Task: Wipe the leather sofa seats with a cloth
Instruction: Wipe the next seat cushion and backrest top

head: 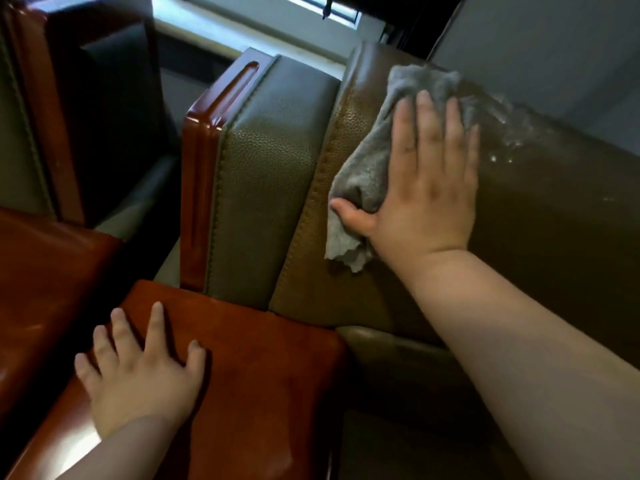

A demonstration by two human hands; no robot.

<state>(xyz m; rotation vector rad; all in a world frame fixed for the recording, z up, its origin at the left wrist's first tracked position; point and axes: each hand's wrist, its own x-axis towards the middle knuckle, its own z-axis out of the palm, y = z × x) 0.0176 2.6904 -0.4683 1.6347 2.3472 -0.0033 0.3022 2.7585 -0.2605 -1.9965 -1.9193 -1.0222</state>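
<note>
— What do you have on the left?

— My left hand lies flat on the red-brown wooden armrest, fingers straight and spread, grasping nothing. A second wooden armrest sits further left, well apart from it.

— And in the middle?

— The sofa's padded olive leather arm, edged by a glossy wooden post, runs up beside the brown backrest.

— Where's the cloth?

— The grey cloth is spread against the upper left part of that backrest. My right hand presses it flat with straight fingers, thumb stretched across its lower part, not clenched around it. To the right of the cloth the leather shows wet streaks.
</note>
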